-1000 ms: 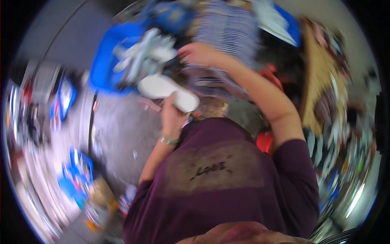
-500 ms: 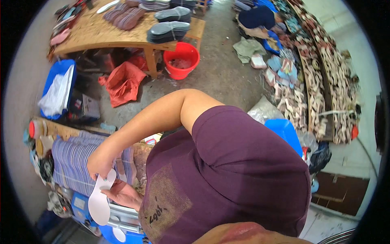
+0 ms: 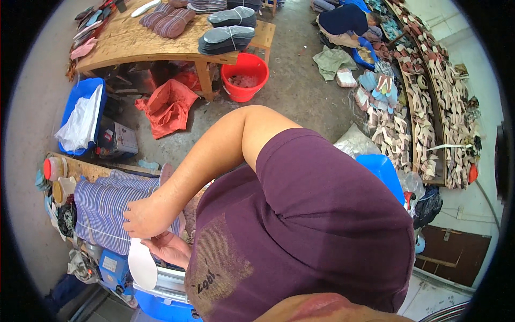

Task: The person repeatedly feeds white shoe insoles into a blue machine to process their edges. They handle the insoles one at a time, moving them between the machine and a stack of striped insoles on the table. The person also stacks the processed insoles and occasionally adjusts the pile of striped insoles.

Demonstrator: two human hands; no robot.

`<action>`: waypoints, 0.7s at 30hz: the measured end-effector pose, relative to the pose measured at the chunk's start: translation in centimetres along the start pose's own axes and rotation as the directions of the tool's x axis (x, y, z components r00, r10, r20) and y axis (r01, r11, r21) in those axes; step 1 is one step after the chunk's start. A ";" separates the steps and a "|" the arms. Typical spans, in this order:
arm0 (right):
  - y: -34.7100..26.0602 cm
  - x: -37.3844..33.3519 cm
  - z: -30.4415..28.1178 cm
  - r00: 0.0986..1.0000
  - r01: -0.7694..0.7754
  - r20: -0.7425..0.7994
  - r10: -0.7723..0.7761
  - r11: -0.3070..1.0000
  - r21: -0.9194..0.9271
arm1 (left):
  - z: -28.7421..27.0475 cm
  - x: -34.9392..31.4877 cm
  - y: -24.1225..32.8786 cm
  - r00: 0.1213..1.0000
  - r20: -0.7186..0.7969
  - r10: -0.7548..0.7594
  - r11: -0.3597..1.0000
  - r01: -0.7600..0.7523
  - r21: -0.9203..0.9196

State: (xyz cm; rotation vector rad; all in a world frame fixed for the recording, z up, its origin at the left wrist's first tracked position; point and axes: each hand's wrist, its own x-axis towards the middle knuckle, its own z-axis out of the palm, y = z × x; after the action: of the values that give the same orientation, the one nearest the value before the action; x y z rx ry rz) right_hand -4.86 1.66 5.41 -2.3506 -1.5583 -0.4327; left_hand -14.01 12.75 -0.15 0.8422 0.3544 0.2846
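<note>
A white insole-shaped piece (image 3: 142,268) hangs with its broad end downward. My left hand (image 3: 170,249), palm partly turned up, grips it near its upper edge between thumb and fingers. My right hand (image 3: 147,217) is curled over its upper end, covering that part. What the right fingers pinch is hidden beneath them. Directly behind the hands lies a long row of blue-and-white striped soles (image 3: 102,209), bound with string, on the workbench (image 3: 94,170).
Jars with red and yellow lids (image 3: 53,169) stand on the bench's left end. Beyond are a blue crate (image 3: 67,115), a red sack (image 3: 169,107), a red bucket (image 3: 245,75) and a wooden table (image 3: 118,40) with stacked insoles. Another person (image 3: 346,24) bends low at the far right.
My right hand has turned and curled over the insole's upper end, which showed before. The insole hangs a little further right in the picture. The whole view has shifted slightly.
</note>
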 end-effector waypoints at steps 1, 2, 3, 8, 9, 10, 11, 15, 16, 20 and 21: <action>-0.1 0.3 0.4 1.000 0.005 -0.023 -0.005 1.000 0.008 | 0.1 -0.1 -0.1 1.000 -0.011 0.015 1.000 -0.015 0.004; -0.3 0.7 0.5 0.999 0.013 -0.048 -0.012 1.000 0.014 | 0.3 -0.3 0.0 0.999 -0.021 0.034 0.999 -0.034 0.009; -0.1 1.2 0.7 0.999 0.036 -0.007 -0.036 0.998 0.047 | 0.2 -0.5 0.1 0.998 -0.032 0.053 0.999 -0.052 0.014; 1.9 4.7 -0.3 0.984 0.101 0.129 -0.126 0.977 0.189 | -1.4 -1.3 -0.4 1.000 0.017 -0.017 1.000 0.017 0.007; 2.3 5.9 1.0 0.989 0.117 0.057 -0.133 0.968 0.223 | -2.2 -1.5 -0.9 0.999 -0.003 -0.034 0.999 0.035 0.029; 2.6 7.3 1.8 0.988 0.128 0.051 -0.143 0.964 0.231 | -2.8 -1.8 -0.8 0.999 -0.028 -0.046 0.997 0.047 0.054; 2.7 8.8 2.8 0.985 0.148 0.047 -0.164 0.959 0.243 | -1.5 -2.6 -0.8 0.996 -0.083 0.012 0.994 -0.003 0.105; 2.3 13.6 5.6 0.980 0.196 -0.035 -0.198 0.897 0.397 | -4.7 -4.7 0.0 0.969 -0.123 -0.214 0.977 0.211 -0.033; 3.1 14.2 6.9 0.961 0.278 -0.128 -0.247 0.864 0.419 | -4.2 -5.1 -0.1 0.953 -0.199 -0.226 0.974 0.222 -0.043; 2.7 16.7 7.6 0.951 0.098 0.232 -0.206 0.909 0.406 | -5.1 -8.0 -0.4 0.928 -0.328 -0.177 0.983 0.150 -0.105; 3.0 17.2 7.0 0.946 0.088 0.237 -0.219 0.881 0.464 | -5.2 -8.6 -0.1 0.937 -0.315 -0.152 0.986 0.123 -0.109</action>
State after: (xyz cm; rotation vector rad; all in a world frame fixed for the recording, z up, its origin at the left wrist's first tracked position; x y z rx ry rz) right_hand 4.88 17.74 5.64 -1.9941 -1.7516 0.2340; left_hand -23.96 12.89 -1.77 0.6793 0.7004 0.3058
